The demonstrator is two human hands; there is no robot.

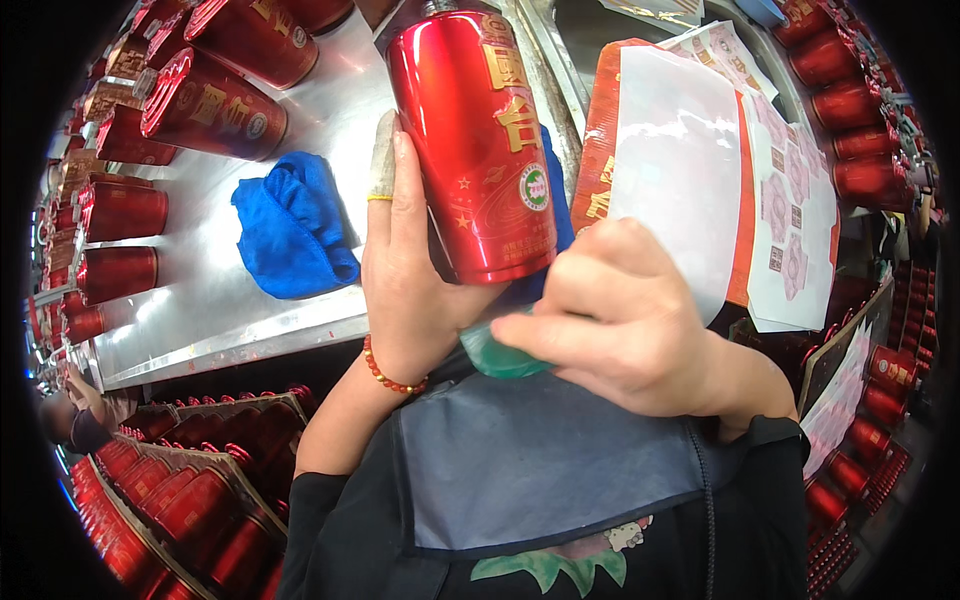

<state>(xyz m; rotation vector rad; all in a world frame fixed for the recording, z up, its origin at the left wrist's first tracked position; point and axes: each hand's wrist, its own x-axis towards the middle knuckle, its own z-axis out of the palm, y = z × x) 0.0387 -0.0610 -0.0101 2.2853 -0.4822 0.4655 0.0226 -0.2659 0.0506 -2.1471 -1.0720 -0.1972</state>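
Observation:
My left hand supports a glossy red bottle with gold lettering and a round white-and-green emblem, its fingers stretched along the left side. One finger wears a pale cover with a yellow band. The bottle leans slightly, neck pointing away from me. Below its base, my right hand is closed, thumb and forefinger pinching a translucent green flat piece that looks like a scraper. That piece lies close to the heel of my left hand; whether it touches is unclear. A crumpled blue cloth rests left of the bottle.
Red bottles crowd the left of the metal table. At right, white printed sheets and a blank-backed sheet lie on a red-and-gold printed piece. Racks of red bottles stand on both sides. Another person is far left.

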